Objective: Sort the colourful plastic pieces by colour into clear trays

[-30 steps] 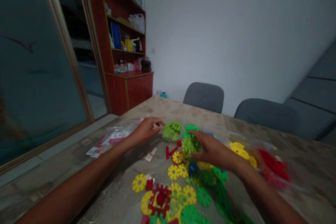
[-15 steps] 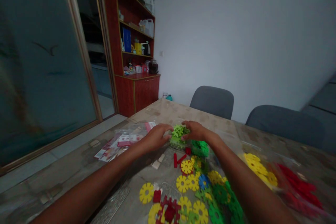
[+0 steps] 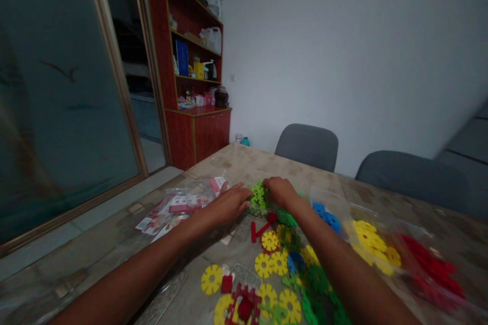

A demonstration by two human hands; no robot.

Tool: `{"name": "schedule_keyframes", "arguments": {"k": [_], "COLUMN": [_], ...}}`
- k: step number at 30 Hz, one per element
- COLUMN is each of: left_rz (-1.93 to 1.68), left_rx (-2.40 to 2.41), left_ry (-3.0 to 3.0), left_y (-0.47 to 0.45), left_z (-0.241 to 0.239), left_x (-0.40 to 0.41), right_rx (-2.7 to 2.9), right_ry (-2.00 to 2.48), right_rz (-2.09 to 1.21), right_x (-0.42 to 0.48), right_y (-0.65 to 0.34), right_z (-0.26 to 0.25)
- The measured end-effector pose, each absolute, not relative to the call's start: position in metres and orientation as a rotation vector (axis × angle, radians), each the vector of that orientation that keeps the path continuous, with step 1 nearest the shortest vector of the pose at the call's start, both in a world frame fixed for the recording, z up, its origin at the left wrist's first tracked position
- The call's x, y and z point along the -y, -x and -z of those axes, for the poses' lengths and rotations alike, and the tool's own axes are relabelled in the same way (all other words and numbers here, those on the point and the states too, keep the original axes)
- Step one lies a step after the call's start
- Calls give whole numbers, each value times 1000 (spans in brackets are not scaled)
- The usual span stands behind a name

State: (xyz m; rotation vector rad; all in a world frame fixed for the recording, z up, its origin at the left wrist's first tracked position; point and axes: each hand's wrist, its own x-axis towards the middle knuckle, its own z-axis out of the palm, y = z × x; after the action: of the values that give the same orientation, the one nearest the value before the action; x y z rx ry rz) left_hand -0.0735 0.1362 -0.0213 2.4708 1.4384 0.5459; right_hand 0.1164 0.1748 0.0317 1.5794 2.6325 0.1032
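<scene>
Both my hands meet over a stack of light-green snowflake pieces (image 3: 259, 195) near the middle of the table. My left hand (image 3: 229, 204) rests its curled fingers against the stack's left side. My right hand (image 3: 281, 192) is closed over the stack's right side. Just below my hands lie red sticks (image 3: 257, 230) and yellow discs (image 3: 270, 241). More yellow, green and blue interlocking discs (image 3: 293, 264) spread toward me, with a red assembled piece (image 3: 244, 307) at the near edge.
Clear bags of blue pieces (image 3: 326, 215), yellow pieces (image 3: 371, 246) and red pieces (image 3: 434, 269) lie to the right. A plastic packet with printed cards (image 3: 179, 203) lies left. Two grey chairs (image 3: 308, 144) stand behind the table; a wooden shelf unit (image 3: 190, 66) is far left.
My right hand left the loose green pile and came to the light-green stack beside my left hand. The view shifted slightly right.
</scene>
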Motion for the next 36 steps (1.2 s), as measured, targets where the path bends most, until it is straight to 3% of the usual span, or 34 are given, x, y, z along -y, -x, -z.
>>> {"name": "schedule_keyframes", "arguments": {"k": [7,36], "left_rz": [-508,-563], "left_rx": [-1472,-1441], "left_ry": [-2506,-2443], "left_y": [70,73], "left_z": [15,25], "left_x": [-130,-137], "right_rx": [-2614,-2654], "right_ry": [-1728,-1670], "right_rz": [-289,-284], "right_x": [-177,-161], "right_y": [-110,-115], "right_z": [-25,-18]}}
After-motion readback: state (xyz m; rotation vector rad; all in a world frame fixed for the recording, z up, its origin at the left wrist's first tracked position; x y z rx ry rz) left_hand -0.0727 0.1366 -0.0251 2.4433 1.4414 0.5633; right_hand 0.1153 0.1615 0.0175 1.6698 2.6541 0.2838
